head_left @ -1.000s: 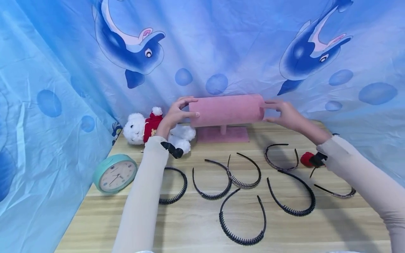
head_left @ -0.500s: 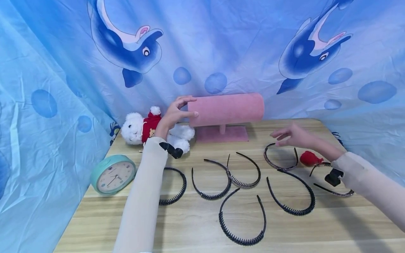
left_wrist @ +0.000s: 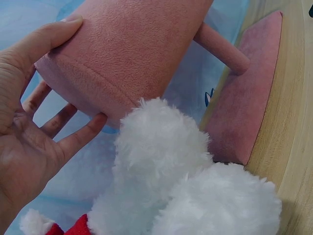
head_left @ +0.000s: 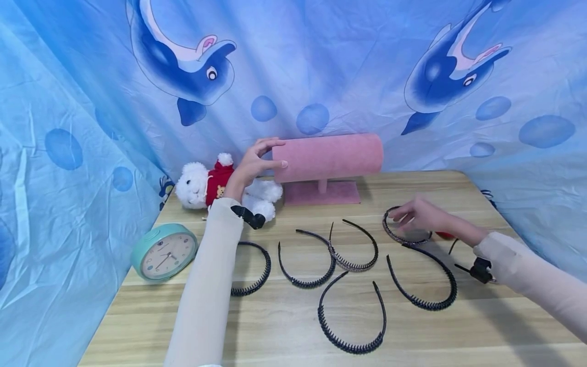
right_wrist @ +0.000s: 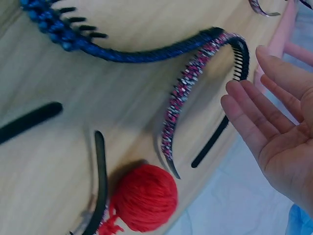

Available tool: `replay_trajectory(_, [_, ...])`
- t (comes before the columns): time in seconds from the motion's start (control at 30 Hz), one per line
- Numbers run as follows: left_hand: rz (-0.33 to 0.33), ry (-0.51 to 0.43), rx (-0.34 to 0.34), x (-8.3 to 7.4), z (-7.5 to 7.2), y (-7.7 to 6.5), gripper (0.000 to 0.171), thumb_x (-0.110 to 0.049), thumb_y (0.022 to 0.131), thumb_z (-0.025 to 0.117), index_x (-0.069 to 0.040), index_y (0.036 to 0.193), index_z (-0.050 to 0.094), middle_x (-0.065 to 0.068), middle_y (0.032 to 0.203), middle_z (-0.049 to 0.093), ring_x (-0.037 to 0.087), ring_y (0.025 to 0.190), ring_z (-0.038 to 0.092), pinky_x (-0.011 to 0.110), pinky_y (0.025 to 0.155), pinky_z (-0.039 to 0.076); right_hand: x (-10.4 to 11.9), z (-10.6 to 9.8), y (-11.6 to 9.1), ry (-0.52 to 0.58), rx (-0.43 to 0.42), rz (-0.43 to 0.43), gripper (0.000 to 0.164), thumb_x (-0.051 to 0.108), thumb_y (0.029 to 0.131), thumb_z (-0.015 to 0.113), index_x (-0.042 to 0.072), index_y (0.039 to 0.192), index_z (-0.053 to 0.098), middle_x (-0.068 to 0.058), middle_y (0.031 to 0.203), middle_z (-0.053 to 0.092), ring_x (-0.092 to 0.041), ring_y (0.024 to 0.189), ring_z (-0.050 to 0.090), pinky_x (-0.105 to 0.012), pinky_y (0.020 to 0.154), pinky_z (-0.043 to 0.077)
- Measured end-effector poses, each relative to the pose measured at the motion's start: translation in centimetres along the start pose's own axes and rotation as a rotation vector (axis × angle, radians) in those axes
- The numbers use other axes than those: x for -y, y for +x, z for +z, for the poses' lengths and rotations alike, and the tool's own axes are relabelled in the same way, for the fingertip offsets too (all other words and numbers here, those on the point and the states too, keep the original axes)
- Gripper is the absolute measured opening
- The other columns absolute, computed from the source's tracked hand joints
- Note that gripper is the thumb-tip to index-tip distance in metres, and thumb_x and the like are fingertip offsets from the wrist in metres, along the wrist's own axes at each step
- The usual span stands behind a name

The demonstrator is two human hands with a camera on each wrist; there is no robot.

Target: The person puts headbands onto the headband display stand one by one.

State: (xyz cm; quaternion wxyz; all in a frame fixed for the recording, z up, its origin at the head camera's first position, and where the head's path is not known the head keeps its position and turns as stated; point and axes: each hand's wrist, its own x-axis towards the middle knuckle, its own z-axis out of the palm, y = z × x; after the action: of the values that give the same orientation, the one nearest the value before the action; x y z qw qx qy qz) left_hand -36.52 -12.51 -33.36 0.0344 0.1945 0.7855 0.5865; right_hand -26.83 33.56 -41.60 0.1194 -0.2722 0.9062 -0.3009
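Note:
At the back of the table stands a pink fabric-covered display stand (head_left: 330, 158), a padded roll on a post and flat base. My left hand (head_left: 251, 165) holds the roll's left end, thumb on the near side and fingertips against the end face in the left wrist view. My right hand (head_left: 421, 218), slightly blurred in the head view, hovers over a toothed headband (right_wrist: 183, 88) with pink and silver sparkles. In the right wrist view its fingers (right_wrist: 254, 120) are extended and nothing lies between them, the fingertips close beside that headband. A dark blue headband (right_wrist: 142, 56) touches its end.
Several more toothed headbands lie about the table, including a black one (head_left: 353, 349) at the front. A red yarn ball (right_wrist: 144, 196) lies by my right wrist. A white plush toy (head_left: 194, 188) and a teal alarm clock (head_left: 169, 255) are at the left.
My right hand has left the stand's right end and moved down and toward me to the sparkly headband. My left hand stays on the left end.

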Motion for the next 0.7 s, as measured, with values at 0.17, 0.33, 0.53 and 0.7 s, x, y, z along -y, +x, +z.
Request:
replay_trajectory(0.17, [-0.004,-0.006,0.001,0.0,0.0,-0.2,0.063,-0.008,0.084,0.081,-0.007,0.142,0.058,0.006,0.162,0.036,0.029,0.153,0.032,0.047,0.125,0.033,-0.1,0.8,0.1,0.004,0.01,0.041,0.046,0.006,0.08,0.085,-0.013,0.118,0.067,-0.029,0.113,0.072,-0.038,0.096,0.075,-0.035,0.08,0.065])
replay_trajectory(0.33, [-0.004,-0.004,0.004,0.4,-0.1,0.0,0.063,-0.008,0.084,0.081,-0.007,0.142,0.057,0.006,0.162,0.036,0.028,0.152,0.032,0.044,0.125,0.034,-0.2,1.5,0.3,-0.025,0.019,0.045,0.046,0.01,0.078,0.087,-0.007,0.118,0.071,-0.024,0.115,0.074,-0.034,0.097,0.075,-0.038,0.083,0.064])
replay_trajectory(0.53, [0.007,-0.018,-0.007,2.5,-0.2,1.4,0.065,-0.013,0.083,0.084,-0.014,0.142,0.059,0.001,0.161,0.036,0.026,0.152,0.032,0.049,0.126,0.031,-0.3,1.9,0.4,-0.078,0.012,0.048,0.049,0.009,0.076,0.088,-0.004,0.12,0.071,-0.023,0.117,0.073,-0.033,0.098,0.074,-0.046,0.086,0.063])
replay_trajectory(0.7, [0.031,-0.024,-0.029,3.2,-0.4,1.7,0.061,-0.016,0.082,0.086,-0.018,0.139,0.063,-0.002,0.158,0.039,0.026,0.15,0.034,0.053,0.125,0.031,-0.2,2.3,0.8,-0.11,0.004,0.04,0.05,0.006,0.076,0.087,-0.002,0.123,0.07,-0.021,0.118,0.074,-0.032,0.099,0.073,-0.046,0.084,0.063])
